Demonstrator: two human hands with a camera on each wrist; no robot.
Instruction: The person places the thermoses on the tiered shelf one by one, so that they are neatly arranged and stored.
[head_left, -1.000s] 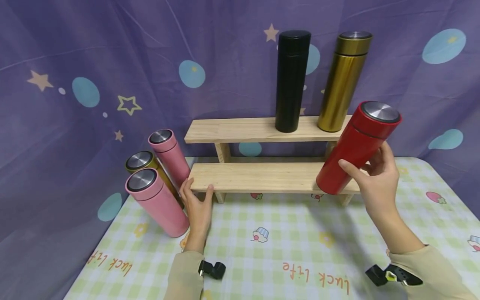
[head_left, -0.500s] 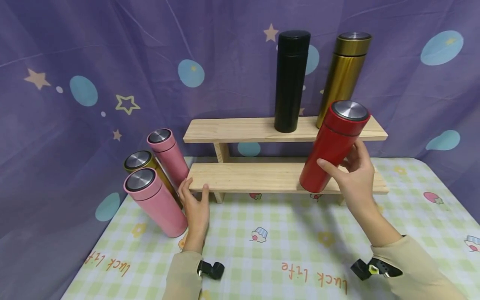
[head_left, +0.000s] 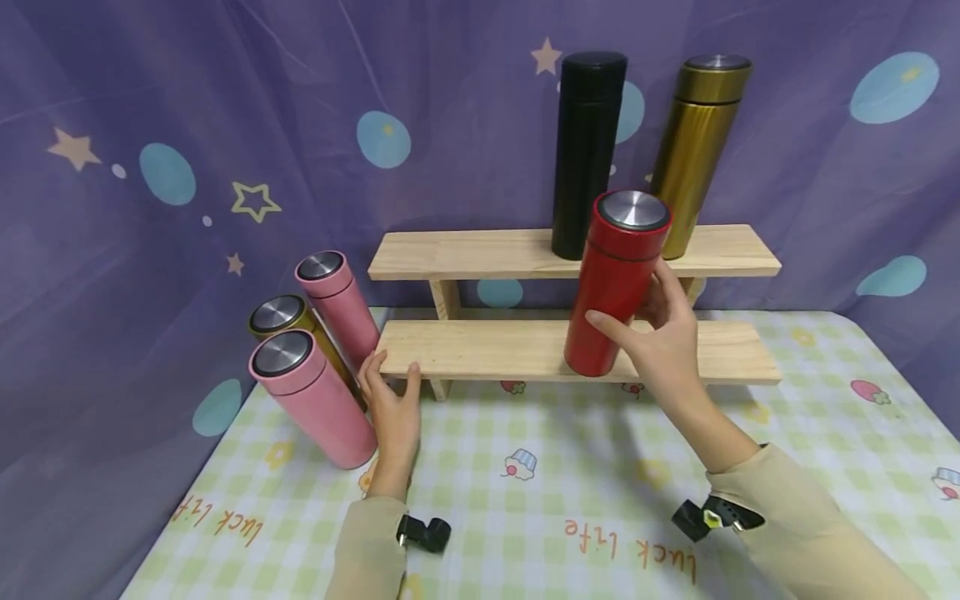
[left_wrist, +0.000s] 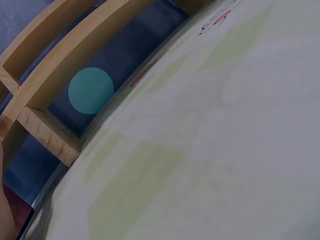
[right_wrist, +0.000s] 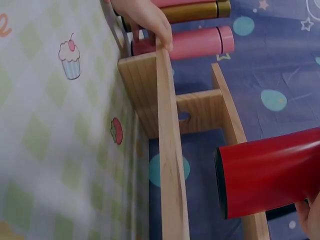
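Observation:
My right hand (head_left: 663, 337) grips a red thermos bottle (head_left: 611, 292) with a steel-topped lid, thumb on its front. It is held nearly upright over the lower board of a two-tier wooden shelf (head_left: 480, 346); in the right wrist view a gap shows between the base of the red bottle (right_wrist: 270, 172) and that board (right_wrist: 170, 145). At the left end of the lower board, my left hand (head_left: 393, 421) holds the corner, thumb at the front edge. On the upper board stand a black thermos bottle (head_left: 588, 158) and a gold one (head_left: 701, 142).
Left of the shelf, close by my left hand, stand two pink thermos bottles (head_left: 322, 408) (head_left: 345, 304) and a gold thermos bottle (head_left: 277, 315) between them. A checked tablecloth (head_left: 465, 508) covers the table. Behind hangs a purple curtain (head_left: 465, 75) with stars.
My right hand has carried the red thermos bottle leftward along the lower board, from its right part to right of its middle, and the bottle is more upright. My left hand stays at the shelf's end.

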